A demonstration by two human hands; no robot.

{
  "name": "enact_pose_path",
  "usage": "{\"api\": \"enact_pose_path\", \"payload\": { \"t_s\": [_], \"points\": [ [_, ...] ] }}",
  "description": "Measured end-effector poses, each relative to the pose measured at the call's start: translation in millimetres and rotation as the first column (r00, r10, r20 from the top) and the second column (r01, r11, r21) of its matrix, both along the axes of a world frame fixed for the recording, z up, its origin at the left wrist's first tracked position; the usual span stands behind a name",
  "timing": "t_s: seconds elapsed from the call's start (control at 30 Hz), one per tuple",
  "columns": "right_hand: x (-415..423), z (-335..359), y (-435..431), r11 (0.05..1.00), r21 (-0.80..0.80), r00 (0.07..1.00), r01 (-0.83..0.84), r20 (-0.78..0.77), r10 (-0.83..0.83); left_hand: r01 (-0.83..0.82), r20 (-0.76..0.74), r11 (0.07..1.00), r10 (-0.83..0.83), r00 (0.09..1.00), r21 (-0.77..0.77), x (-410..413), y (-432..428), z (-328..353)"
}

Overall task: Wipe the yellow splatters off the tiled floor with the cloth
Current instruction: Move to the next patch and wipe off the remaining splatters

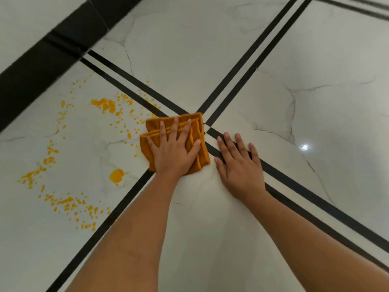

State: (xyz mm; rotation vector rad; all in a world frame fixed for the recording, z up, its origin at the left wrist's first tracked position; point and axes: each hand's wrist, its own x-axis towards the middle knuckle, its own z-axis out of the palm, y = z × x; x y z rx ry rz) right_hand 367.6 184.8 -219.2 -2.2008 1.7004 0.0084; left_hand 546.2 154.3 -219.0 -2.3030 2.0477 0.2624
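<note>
Pressing the left hand (174, 151) flat on the folded orange cloth (153, 127), fingers straight and spread, not curling round it. Bracing with the right hand (240, 165) just beside the cloth, palm down on the bare tiled floor (210, 207), likewise open and holding nothing. Pinning the cloth at the crossing of the black inlay lines (242, 66), on the right-hand edge of the spattered tile, next to the nearest drops. Facing the yellow splatters (105, 104) spreading leftward in a loose ring, with one larger blob (116, 175) near the left forearm, most of the mess apparently not yet wiped. Weighing the likely slips from here:

- dragging wet yellow into a wider film instead of lifting it, through too long a stroke on one cloth face
- overlooking a loaded cloth, orange masking yellow
- losing the cloth from under a flat, ungripping palm during a fast sweep
- skidding on the glossy tile with the bracing hand
- pushing pigment into the joints along the black lines
</note>
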Motion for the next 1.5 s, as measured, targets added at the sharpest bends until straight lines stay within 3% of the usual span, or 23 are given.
{"api": "enact_pose_path", "payload": {
  "t_s": [0.23, 0.4, 0.53, 0.67, 0.8, 0.93, 1.03, 1.1, 1.2, 1.37, 1.5],
  "points": [
    [5, -5, 2, 0.999, -0.007, 0.999, 0.031, -0.035, -0.032, 0.263, 0.048, 0.962, -0.260, 0.964, -0.069, 11, 23, -13],
    [4, -5, 4, 0.998, -0.011, 0.998, 0.056, -0.034, -0.056, 0.080, -0.010, 0.995, -0.081, 0.997, -0.058, 12, -11, -6],
    [6, -7, 1, 0.999, -0.019, 0.998, 0.050, -0.039, -0.051, 0.217, 0.020, 0.974, -0.216, 0.976, -0.064, 6, 19, -10],
    [6, -6, 4, 0.999, -0.016, 0.998, 0.042, -0.038, -0.042, 0.036, -0.010, 0.999, -0.037, 0.999, -0.021, -2, -10, -4],
    [5, -8, 1, 0.999, -0.033, 0.999, 0.039, -0.018, -0.040, 0.134, 0.020, 0.990, -0.133, 0.991, -0.045, -7, 9, -11],
    [6, 0, 3, 1.000, 0.003, 0.999, 0.025, -0.047, -0.025, 0.046, 0.000, 0.999, -0.046, 0.999, -0.016, 3, -9, -2],
    [15, 9, 2, 0.998, 0.040, 0.998, 0.040, -0.054, -0.037, 0.162, 0.035, 0.986, -0.161, 0.986, -0.047, 18, 35, -10],
    [31, 14, 10, 1.000, 0.020, 0.999, 0.004, -0.044, -0.003, 0.093, 0.023, 0.995, -0.092, 0.995, -0.032, 42, 46, -7],
    [61, 15, 18, 0.996, 0.025, 0.996, -0.082, -0.018, 0.082, -0.171, -0.027, 0.985, 0.171, 0.985, 0.002, 70, 31, 1],
    [94, 10, 0, 0.999, -0.016, 0.999, -0.036, 0.000, 0.036, 0.001, 0.016, 0.997, 0.000, 1.000, -0.080, 82, 70, -6],
    [110, 5, 15, 0.998, 0.050, 0.998, -0.044, -0.030, 0.046, -0.244, -0.020, 0.970, 0.243, 0.970, -0.016, 108, 42, -2]
  ]
}}
